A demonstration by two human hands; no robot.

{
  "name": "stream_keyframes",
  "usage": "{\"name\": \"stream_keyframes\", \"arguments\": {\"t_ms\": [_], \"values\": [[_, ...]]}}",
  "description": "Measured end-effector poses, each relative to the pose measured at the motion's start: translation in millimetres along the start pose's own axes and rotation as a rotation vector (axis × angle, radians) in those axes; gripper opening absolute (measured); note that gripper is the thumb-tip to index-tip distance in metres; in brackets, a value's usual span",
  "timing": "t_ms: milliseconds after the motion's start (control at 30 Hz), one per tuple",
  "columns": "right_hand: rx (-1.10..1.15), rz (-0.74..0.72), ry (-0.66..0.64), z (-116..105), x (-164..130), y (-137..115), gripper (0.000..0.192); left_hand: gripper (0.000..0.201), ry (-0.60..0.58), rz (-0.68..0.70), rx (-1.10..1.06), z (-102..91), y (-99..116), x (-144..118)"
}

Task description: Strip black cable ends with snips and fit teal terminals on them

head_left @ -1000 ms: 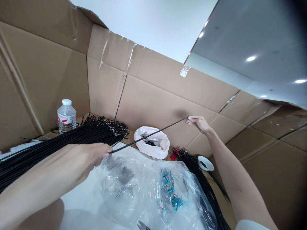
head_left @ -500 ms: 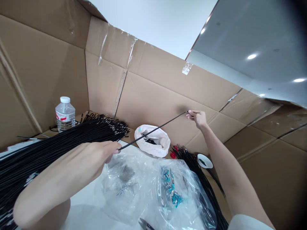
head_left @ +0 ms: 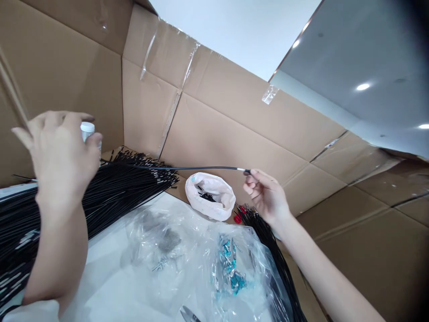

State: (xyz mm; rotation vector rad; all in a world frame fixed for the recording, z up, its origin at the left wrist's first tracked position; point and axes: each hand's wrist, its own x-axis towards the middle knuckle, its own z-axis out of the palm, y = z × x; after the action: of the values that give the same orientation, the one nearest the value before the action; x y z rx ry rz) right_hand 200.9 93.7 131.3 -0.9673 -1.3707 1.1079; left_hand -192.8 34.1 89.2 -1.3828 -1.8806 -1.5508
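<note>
My right hand (head_left: 270, 194) pinches the end of a thin black cable (head_left: 201, 168), near a short white band on it. The cable stretches almost level to the left, over the tips of a large bundle of black cables (head_left: 127, 183); its far end cannot be made out there. My left hand (head_left: 62, 152) is raised at the left, slightly blurred, with its fingers spread and nothing seen in them. Behind its fingers a plastic bottle (head_left: 87, 127) is mostly hidden, only its white cap and a strip of its side showing.
A pinkish-white bag (head_left: 209, 210) holding small black pieces stands in the middle. Clear plastic bags hold teal-and-metal parts (head_left: 234, 273) and small grey parts (head_left: 169, 241). More black cables (head_left: 268, 243) lie at the right, pliers tips (head_left: 188, 314) at the front. Cardboard walls (head_left: 221, 129) surround the table.
My left hand has let go of the cable's left end and moved up and left, its fingers spreading. My right hand has come lower and slightly left, still holding the cable.
</note>
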Motion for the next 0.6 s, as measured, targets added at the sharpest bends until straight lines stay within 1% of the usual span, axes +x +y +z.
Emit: {"name": "stream_keyframes", "arguments": {"t_ms": [33, 67, 100, 133, 167, 200, 233, 267, 333, 367, 433, 533, 600], "values": [[0.064, 0.0, -0.025, 19.2, -10.9, 0.6, 0.026, 0.035, 0.029, -0.02, -0.011, 2.7, 21.0, -8.2], [0.132, 0.01, -0.042, 37.4, -21.6, 0.4, 0.026, 0.038, 0.034, 0.017, -0.056, 4.7, 40.9, -18.9], [0.192, 0.028, -0.058, 53.8, -31.9, -0.7, 0.026, 0.039, 0.026, 0.107, -0.127, 6.4, 58.5, -30.9], [0.234, 0.06, -0.08, 67.8, -41.4, -2.5, 0.026, 0.037, -0.016, 0.236, -0.213, 7.9, 72.8, -42.7], [0.254, 0.099, -0.109, 79.1, -49.8, -4.8, 0.026, 0.036, -0.076, 0.385, -0.288, 9.6, 83.5, -53.3], [0.271, 0.117, -0.14, 87.5, -56.7, -7.4, 0.025, 0.032, -0.104, 0.529, -0.355, 11.4, 90.6, -61.7], [0.271, 0.125, -0.18, 93.3, -61.9, -9.9, 0.023, 0.026, -0.107, 0.638, -0.389, 13.2, 94.4, -67.2], [0.252, 0.127, -0.242, 96.7, -65.1, -12.1, 0.022, 0.02, -0.074, 0.734, -0.392, 14.7, 95.5, -69.9], [0.158, 0.114, -0.413, 98.2, -66.3, -15.1, 0.023, 0.015, -0.013, 0.857, -0.348, 16.4, 92.4, -67.8], [0.093, 0.102, -0.497, 97.2, -65.1, -15.6, 0.025, 0.015, -0.004, 0.902, -0.321, 16.5, 89.6, -64.3], [-0.038, 0.068, -0.618, 93.4, -61.3, -14.8, 0.03, 0.014, -0.051, 0.978, -0.302, 15.4, 83.8, -56.0], [-0.206, 0.01, -0.702, 86.7, -58.0, -10.5, 0.038, 0.015, -0.13, 1.075, -0.351, 11.1, 77.9, -48.1], [-0.343, -0.076, -0.766, 83.2, -59.3, -7.1, 0.041, 0.021, -0.185, 1.113, -0.398, 6.4, 76.4, -47.5]]}}
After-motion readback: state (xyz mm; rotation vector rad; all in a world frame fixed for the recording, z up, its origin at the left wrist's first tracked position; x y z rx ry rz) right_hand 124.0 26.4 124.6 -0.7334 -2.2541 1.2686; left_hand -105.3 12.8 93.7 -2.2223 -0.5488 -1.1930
